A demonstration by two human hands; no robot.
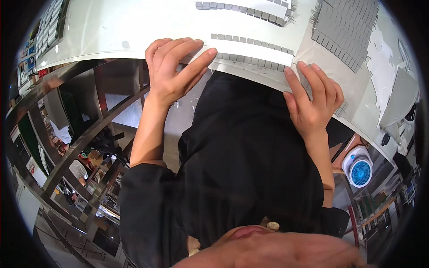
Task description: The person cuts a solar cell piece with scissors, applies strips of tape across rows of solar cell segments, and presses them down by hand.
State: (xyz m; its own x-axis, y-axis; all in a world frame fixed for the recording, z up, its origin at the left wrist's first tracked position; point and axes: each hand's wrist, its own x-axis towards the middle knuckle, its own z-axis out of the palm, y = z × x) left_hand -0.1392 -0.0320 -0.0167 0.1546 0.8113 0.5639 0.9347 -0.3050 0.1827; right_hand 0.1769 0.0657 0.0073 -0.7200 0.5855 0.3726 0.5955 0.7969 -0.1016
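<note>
On the white table [111,27] in front of me lies a narrow white strip [254,49] with rows of small grey square pieces along both long edges. My left hand [174,67] is at the strip's left end, its fingers stretched and apart, one fingertip at the end. At the other end is my right hand [315,96], fingers spread, with a fingertip at the corner of the lower grey row. Neither hand grips anything. Whether the fingertips press on the strip or only rest beside it, I cannot tell.
Farther back lies another white strip edged with grey squares [243,8]. A large sheet of grey squares [346,31] is at the right, beside torn white sheeting [380,67]. Metal framing [89,134] stands left below the table. A blue-and-white fan [360,172] sits at lower right.
</note>
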